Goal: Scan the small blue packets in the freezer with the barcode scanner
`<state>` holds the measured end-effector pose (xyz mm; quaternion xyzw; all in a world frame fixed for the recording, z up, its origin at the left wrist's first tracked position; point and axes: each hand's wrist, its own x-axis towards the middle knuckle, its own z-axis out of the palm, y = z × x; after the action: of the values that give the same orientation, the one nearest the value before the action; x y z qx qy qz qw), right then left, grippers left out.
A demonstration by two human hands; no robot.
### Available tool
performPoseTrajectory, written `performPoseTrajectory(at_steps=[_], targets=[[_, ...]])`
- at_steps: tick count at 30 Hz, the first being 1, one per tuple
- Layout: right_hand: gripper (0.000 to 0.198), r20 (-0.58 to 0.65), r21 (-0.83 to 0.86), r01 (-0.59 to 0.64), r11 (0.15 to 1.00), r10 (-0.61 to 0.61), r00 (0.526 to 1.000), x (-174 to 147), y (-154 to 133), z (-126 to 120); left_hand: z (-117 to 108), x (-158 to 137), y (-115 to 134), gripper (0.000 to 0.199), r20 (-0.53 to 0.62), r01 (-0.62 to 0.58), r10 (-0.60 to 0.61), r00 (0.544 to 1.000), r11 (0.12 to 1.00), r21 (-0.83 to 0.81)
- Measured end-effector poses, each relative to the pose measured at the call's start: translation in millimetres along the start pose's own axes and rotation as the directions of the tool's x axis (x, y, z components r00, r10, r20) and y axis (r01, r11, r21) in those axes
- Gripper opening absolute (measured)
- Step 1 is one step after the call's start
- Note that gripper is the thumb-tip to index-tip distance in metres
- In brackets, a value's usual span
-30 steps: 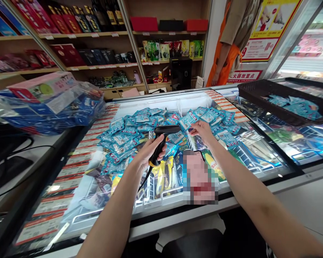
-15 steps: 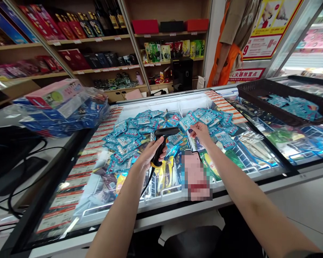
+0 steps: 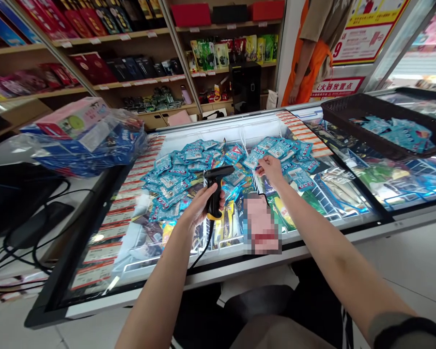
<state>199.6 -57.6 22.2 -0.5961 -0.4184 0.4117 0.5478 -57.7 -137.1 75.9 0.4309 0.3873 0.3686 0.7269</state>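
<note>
The left hand, its grip closed round a barcode scanner, has drawn slightly back from the blue packet; the right hand seems to pinch that packet's edge over the freezer, fingertips partly hidden; scanner and packet now face a wider gap.

Packets on the freezer; basket (more packets inside) right; boxes left; shelves behind.

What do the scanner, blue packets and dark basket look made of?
Scanner: probably hard plastic, judging by its smooth black shell. Blue packets: likely thin plastic film; they're shiny and wrinkled. Basket: dull dark brown; mesh walls suggest plastic, possibly woven.
</note>
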Motion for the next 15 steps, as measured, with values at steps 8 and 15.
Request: performPoseTrajectory(at_steps=[8,15], targets=[[0.039,-0.232,-0.655,0.050,0.754,-0.263,0.937,-4.5,-16.4,-46.2,-9.8,-0.7,-13.2,0.056,-0.070,-0.082,0.088,0.994,0.994,0.078],[0.036,0.323,-0.720,0.446,0.531,-0.312,0.893,-4.6,-29.8,7.3,-12.4,-0.6,-18.8,0.054,-0.062,-0.130,0.134,0.989,0.989,0.064]])
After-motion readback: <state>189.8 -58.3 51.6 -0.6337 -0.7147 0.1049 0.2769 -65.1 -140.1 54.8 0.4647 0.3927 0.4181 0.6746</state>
